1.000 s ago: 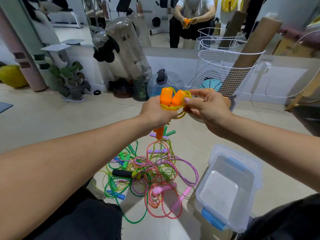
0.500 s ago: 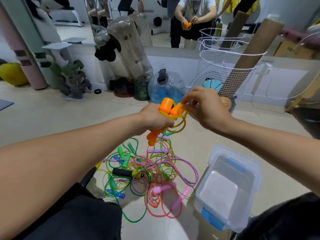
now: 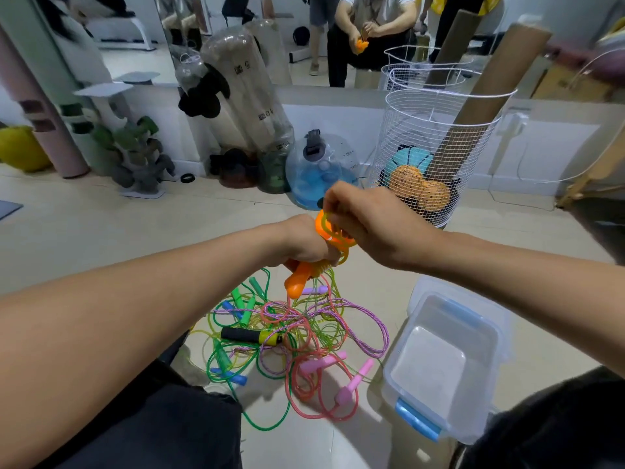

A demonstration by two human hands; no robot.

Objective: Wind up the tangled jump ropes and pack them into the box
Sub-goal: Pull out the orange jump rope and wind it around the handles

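Hands meet above the rope pile (image 3: pixel 291 336) on the floor: we see the left hand (image 3: pixel 306 240) curled around the orange jump-rope handles (image 3: pixel 299 277), holding them upright, while the right hand (image 3: pixel 368 221) pinches a yellow cord loop (image 3: pixel 326 225) at their top (fingers bent). Right of the pile sits the clear box (image 3: pixel 446 360), open, blue latches showing. Beyond the pile stands a wire basket (image 3: pixel 436 137).
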